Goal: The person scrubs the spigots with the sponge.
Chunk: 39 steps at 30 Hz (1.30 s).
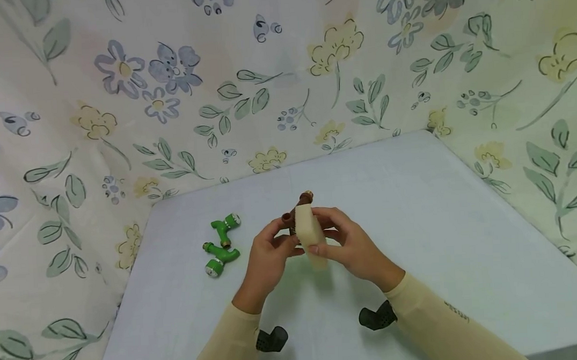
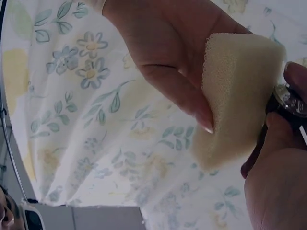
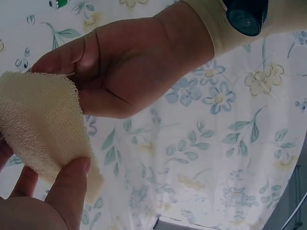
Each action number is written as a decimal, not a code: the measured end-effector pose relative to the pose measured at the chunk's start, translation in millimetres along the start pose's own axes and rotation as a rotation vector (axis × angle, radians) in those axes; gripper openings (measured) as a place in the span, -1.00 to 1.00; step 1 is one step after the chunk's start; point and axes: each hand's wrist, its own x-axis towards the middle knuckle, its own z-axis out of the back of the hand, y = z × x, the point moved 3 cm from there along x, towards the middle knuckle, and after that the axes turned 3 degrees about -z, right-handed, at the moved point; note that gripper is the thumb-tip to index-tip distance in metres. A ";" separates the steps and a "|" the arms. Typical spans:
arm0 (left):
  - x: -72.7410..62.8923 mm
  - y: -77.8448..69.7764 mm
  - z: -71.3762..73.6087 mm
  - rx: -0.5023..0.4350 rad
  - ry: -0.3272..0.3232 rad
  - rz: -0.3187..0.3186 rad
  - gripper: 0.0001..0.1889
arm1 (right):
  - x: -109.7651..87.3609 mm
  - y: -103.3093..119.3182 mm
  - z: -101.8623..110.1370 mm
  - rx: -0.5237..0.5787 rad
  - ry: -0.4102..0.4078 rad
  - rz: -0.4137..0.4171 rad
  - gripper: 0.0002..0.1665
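My left hand (image 1: 267,256) grips a dark red-brown tap (image 1: 303,200) with a brass threaded end pointing away. In the left wrist view the tap's round, silver-faced knob (image 2: 290,99) shows between the left fingers. A thick cream sponge (image 1: 307,227) is held by my right hand (image 1: 351,247), thumb on its near side and fingers on the far side. The sponge sits right up against the tap and covers part of it. From the right wrist view, the sponge (image 3: 43,129) hides the tap.
Two green taps (image 1: 224,232) with round knobs lie on the white table (image 1: 441,238) left of my hands. Dark wrist cameras (image 1: 379,315) stick out beneath both sleeves. Floral cloth (image 1: 284,83) hangs behind the table and along its sides.
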 end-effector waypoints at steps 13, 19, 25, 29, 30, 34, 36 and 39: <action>-0.9 -8.5 1.2 -0.029 -0.068 -0.095 -0.60 | 0.7 2.9 -3.8 0.000 -0.010 0.016 -0.25; -3.2 -8.9 1.2 -0.071 -0.074 -0.131 -0.58 | 1.8 -4.7 -3.4 0.004 -0.023 -0.052 -0.31; -4.7 -13.1 0.2 -0.054 -0.011 -0.154 -0.64 | 2.7 -14.9 2.1 0.034 -0.045 -0.105 -0.40; -7.0 -14.3 0.6 -0.040 0.031 -0.146 -0.63 | 2.5 -19.3 5.8 0.032 -0.061 -0.137 -0.37; -7.6 -14.8 0.4 -0.040 0.039 -0.145 -0.62 | 2.3 -19.6 6.4 0.033 -0.065 -0.143 -0.37; -8.3 -14.8 -0.9 -0.049 0.050 -0.138 -0.58 | 1.7 -19.7 6.5 0.039 -0.074 -0.161 -0.35; -8.4 -14.8 -2.2 -0.047 0.042 -0.139 -0.55 | 0.9 -19.8 5.0 0.049 -0.065 -0.170 -0.34; -8.0 -14.8 -2.9 -0.022 0.015 -0.151 -0.56 | 0.9 -19.6 2.5 0.059 -0.047 -0.160 -0.33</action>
